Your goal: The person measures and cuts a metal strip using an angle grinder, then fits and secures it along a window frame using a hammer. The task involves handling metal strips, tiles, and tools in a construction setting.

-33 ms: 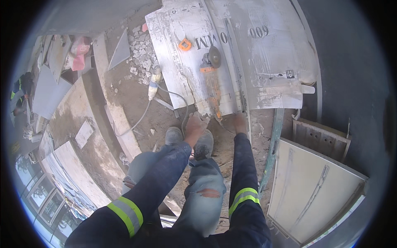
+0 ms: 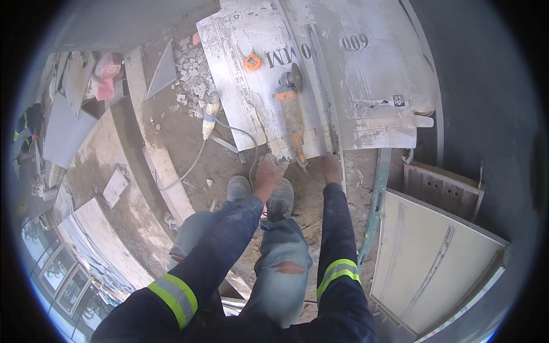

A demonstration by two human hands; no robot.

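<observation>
My left hand (image 2: 270,175) is closed at the near edge of a white printed sheet (image 2: 234,86); what its fingers hold is hidden. My right hand (image 2: 330,170), fingers curled, touches the near end of a long narrow grey strip (image 2: 321,91) lying along the sheet; its grip is not clear. Between and beyond my hands an orange, dusty angle grinder (image 2: 293,117) lies on the sheet, its dark disc (image 2: 297,78) at the far end. An orange tape measure (image 2: 252,62) sits farther left on the sheet.
A cable connector (image 2: 211,117) with grey cord lies left of the sheet, near broken rubble (image 2: 193,68). At right lean a cream panel (image 2: 434,263) and a metal frame (image 2: 443,191), beside a greenish bar (image 2: 374,200). Another person (image 2: 26,134) is at far left.
The view has shifted slightly, with the sheet and tape measure a little farther left in it. The grinder's disc appears more edge-on. Both hands stay nearly in place.
</observation>
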